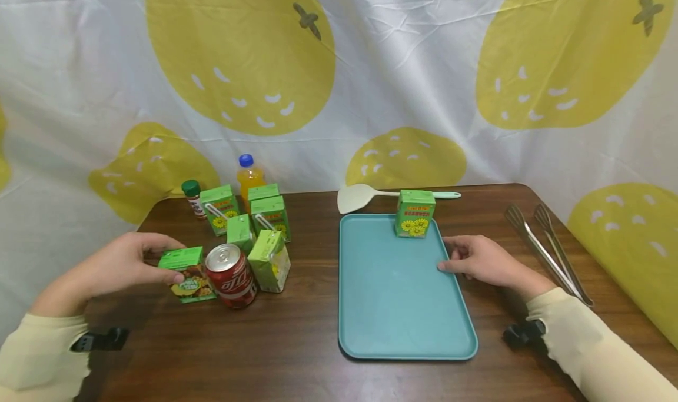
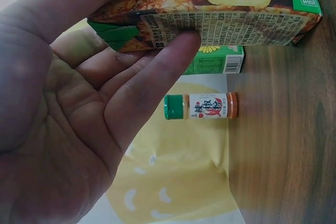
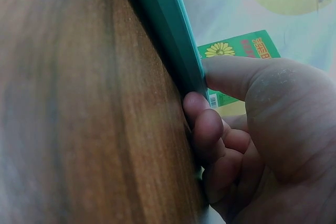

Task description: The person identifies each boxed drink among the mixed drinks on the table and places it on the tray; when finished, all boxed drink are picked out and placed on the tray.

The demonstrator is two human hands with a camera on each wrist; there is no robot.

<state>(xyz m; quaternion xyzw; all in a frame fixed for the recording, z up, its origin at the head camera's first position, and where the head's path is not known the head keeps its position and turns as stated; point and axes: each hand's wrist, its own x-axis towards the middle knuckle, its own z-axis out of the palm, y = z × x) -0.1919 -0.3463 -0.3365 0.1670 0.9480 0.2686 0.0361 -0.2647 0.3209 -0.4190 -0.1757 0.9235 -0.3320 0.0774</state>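
At the left, my left hand (image 1: 119,266) holds a green drink carton (image 1: 193,287) with a food picture on its front between thumb and fingers. The left wrist view shows the carton's printed side (image 2: 226,29) against the fingers. Just right of it stands a red soda can (image 1: 233,278). My right hand (image 1: 479,261) pinches the right rim of a teal tray (image 1: 399,296), thumb on top and other fingers curled below, as the right wrist view shows. A green carton with yellow flowers (image 1: 415,216) stands upright at the tray's far right corner.
Several green cartons (image 1: 270,261) cluster behind the can, with an orange drink bottle (image 1: 249,178) and a green-capped spice jar (image 1: 193,199) at the back. A pale spatula (image 1: 357,198) lies behind the tray. Metal tongs (image 1: 556,252) lie at the right.
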